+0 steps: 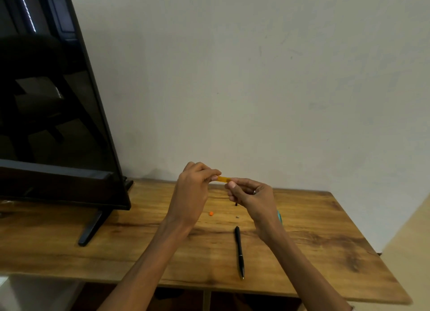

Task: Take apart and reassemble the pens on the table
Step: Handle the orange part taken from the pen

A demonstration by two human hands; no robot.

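Note:
Both hands hold a yellow-orange pen barrel (223,179) up above the wooden table (314,245). My left hand (193,189) pinches its left end, and my right hand (251,198) pinches its right end. A dark pen part (236,204) sticks out below my right hand's fingers. On the table lie a small orange cap piece (211,214), a tiny dark bit (237,217) and a whole black pen (240,252) with its tip toward me. A teal pen (279,216) shows partly behind my right wrist.
A large black television (53,115) on a stand (90,229) fills the left side of the table. A pale wall (256,78) rises right behind the table. The table's front edge runs near the bottom of the view.

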